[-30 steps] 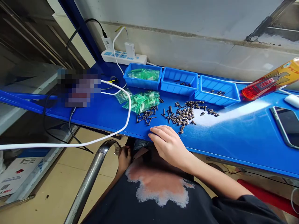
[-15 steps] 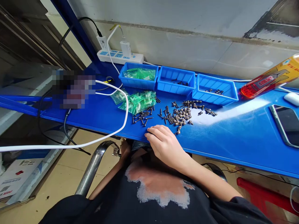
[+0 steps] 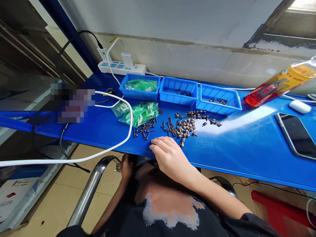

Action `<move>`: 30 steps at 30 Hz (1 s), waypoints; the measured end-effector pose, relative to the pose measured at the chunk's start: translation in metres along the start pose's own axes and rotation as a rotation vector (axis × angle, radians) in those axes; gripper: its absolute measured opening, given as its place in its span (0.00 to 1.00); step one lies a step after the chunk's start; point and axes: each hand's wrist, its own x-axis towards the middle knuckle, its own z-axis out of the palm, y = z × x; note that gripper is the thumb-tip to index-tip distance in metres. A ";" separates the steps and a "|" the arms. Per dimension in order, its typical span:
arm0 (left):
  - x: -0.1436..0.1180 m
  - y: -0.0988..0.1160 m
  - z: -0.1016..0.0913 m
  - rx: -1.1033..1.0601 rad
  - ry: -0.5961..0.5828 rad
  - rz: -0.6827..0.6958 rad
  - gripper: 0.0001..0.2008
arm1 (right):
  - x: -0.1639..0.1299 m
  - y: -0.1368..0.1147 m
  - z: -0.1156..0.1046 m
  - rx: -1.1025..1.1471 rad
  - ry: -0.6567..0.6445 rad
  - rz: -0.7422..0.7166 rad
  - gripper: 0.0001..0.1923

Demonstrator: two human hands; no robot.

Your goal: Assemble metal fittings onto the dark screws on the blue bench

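Observation:
My right hand (image 3: 170, 157) rests at the table's front edge, its fingers curled together with the tips turned down. Whatever may be under those fingers is hidden. Just beyond it lie a pile of short bolts with washers (image 3: 185, 126) and, to the left, several long dark screws (image 3: 145, 127). Below the table edge, beside the chair's metal armrest, is my left hand (image 3: 126, 167); its fingers are mostly hidden. Behind the screws lie green-tinted clear packets (image 3: 142, 113) with small white pieces in them.
Three blue bins stand in a row: one with green packets (image 3: 139, 89), one with dark screws (image 3: 179, 90), one with short bolts (image 3: 218, 98). A white cable (image 3: 111, 146) loops across the left. A drink bottle (image 3: 278, 84), phone (image 3: 297, 135) and power strip (image 3: 120, 67) also lie there.
The view has shifted, so the table's things sit slightly further left and lower. My left hand shows more beside the armrest. My right hand keeps its place at the edge.

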 end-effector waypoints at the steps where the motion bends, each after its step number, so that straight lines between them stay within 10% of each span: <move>1: -0.005 -0.002 0.000 0.024 0.126 -0.159 0.18 | 0.001 0.002 -0.001 -0.011 -0.003 0.003 0.12; 11: 0.024 0.092 -0.118 -0.287 -0.151 0.237 0.19 | 0.004 0.011 -0.006 -0.076 0.107 0.048 0.14; 16: 0.094 0.119 -0.121 -0.156 -0.097 0.518 0.21 | 0.000 0.009 -0.014 -0.092 0.240 0.098 0.10; 21: 0.139 0.095 -0.126 0.062 -0.128 0.694 0.26 | -0.029 0.023 -0.036 -0.232 0.224 0.192 0.26; 30: 0.138 0.023 -0.132 0.392 -0.286 0.541 0.51 | -0.064 0.095 -0.077 -0.481 -0.136 0.354 0.53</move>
